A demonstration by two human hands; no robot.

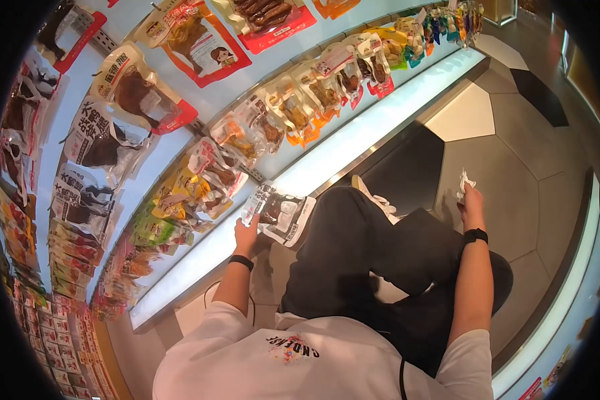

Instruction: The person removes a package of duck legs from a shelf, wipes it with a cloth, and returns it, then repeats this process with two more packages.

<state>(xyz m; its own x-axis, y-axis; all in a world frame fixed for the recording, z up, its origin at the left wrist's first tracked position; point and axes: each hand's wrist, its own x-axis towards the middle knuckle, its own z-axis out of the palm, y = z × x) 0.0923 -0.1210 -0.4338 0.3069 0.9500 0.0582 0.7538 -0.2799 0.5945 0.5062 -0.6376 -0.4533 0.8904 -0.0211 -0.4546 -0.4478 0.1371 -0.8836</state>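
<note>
My left hand (247, 233) grips a flat snack packet (278, 212), clear and white with dark food inside, held just in front of the lit shelf edge (353, 137). Off to the right, my right hand (472, 199) is raised over the floor and pinches a small crumpled white piece (465, 183), like paper or cloth. Each wrist wears a black band. Below the packet are my dark trousers and one white shoe (380, 200).
A display wall with rows of hanging snack packets (293, 110) curves from lower left to upper right. Dark packets (103, 143) hang at the left, colourful ones (447, 23) far right. Grey and white floor tiles (513, 173) lie to the right, bounded by a lit ledge (567, 313).
</note>
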